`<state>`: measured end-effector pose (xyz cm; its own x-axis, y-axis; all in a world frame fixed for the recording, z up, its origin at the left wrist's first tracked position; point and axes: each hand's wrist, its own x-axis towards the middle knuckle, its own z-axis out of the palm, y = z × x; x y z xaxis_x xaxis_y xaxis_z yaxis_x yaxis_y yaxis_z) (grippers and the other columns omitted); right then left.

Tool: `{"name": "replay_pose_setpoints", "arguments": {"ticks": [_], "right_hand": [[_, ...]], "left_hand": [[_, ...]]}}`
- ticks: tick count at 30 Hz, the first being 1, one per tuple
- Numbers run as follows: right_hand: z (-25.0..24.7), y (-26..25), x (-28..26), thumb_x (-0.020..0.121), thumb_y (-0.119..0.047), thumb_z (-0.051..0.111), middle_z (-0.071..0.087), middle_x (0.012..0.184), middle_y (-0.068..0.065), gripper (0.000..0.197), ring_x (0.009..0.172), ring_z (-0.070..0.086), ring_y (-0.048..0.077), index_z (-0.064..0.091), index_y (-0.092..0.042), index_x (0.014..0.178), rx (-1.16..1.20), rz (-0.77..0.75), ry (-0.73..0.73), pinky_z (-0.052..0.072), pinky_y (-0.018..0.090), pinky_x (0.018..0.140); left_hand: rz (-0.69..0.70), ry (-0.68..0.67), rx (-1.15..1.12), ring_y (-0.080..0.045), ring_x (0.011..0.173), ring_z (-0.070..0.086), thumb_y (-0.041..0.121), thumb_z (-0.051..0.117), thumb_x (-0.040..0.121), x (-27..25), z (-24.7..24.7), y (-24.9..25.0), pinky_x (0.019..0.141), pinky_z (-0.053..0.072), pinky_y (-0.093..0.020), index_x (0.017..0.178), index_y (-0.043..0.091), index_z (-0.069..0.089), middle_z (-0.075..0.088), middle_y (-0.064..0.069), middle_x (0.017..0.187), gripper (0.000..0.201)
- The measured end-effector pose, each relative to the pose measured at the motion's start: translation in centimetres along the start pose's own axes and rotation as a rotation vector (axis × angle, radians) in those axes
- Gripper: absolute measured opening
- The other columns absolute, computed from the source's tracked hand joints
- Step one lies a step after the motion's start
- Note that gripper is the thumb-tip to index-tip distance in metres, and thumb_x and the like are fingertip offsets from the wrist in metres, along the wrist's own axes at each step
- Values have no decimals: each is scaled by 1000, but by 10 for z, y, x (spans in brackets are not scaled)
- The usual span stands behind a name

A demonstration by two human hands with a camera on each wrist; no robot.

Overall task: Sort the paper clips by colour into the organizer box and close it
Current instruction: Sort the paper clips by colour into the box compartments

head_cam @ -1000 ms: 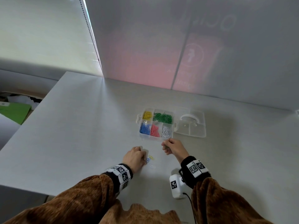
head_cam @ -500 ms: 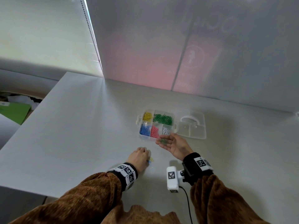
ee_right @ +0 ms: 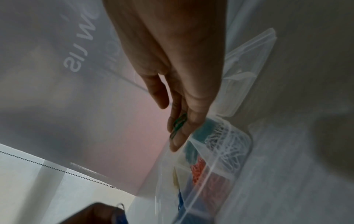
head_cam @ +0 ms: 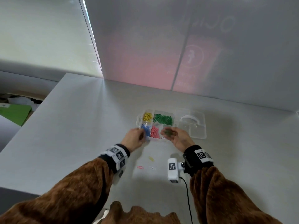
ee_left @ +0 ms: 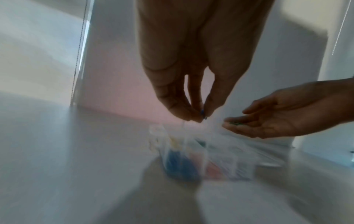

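The clear organizer box (head_cam: 146, 138) lies open on the table, its lid (head_cam: 198, 133) folded out to the right. Its compartments hold yellow (head_cam: 147, 116), green (head_cam: 163, 118), blue (head_cam: 147, 129), pink (head_cam: 154, 131) and white clips. My left hand (head_cam: 142, 135) hovers at the blue compartment and pinches a blue paper clip (ee_left: 203, 114) in its fingertips. My right hand (head_cam: 176, 136) lies palm up over the box's front right, fingers straight, with green clips (ee_right: 179, 123) resting on them. Yellow (head_cam: 151, 158), pink (head_cam: 140, 167) and white (head_cam: 152, 168) clips lie loose nearer me.
The grey table (head_cam: 80, 135) ends at a frosted partition (head_cam: 178, 46) behind the box. A window blind with a bead chain (head_cam: 90, 34) hangs at the back left. A green item (head_cam: 13, 110) sits beyond the table's left edge.
My left hand left the loose clips and rose to the box with a blue clip. My right hand turned palm up, showing green clips, and moved over the box's front right.
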<state>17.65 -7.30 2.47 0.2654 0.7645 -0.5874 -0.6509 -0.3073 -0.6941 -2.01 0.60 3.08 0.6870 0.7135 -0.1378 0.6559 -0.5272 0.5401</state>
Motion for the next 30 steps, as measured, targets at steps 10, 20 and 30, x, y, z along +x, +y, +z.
{"name": "replay_pose_setpoints", "arguments": {"ticks": [10,20,30], "right_hand": [[30,-37,54,94,7,29,30,143,29,46,132,35,39,23,8,140,-341,-138,128,36,39,106],[9,56,-16,88,-18,59,63,93,4,10,83,58,18,63,-9,93,-1531,-445,-229,43,27,75],[11,100,-21,83,-19,61,54,101,3,12,90,54,23,53,-14,90,-1700,-488,-87,38,32,73]], "left_hand": [[-14,-82,155,-31,104,57,6,46,94,57,-19,-3,90,43,-33,114,3,61,59,-17,114,26],[79,-244,47,-24,90,60,12,59,86,-35,19,-27,73,38,-21,94,9,67,63,-7,101,12],[26,-297,17,4,59,48,8,55,85,-55,58,-26,55,31,-6,81,14,59,47,9,85,8]]}}
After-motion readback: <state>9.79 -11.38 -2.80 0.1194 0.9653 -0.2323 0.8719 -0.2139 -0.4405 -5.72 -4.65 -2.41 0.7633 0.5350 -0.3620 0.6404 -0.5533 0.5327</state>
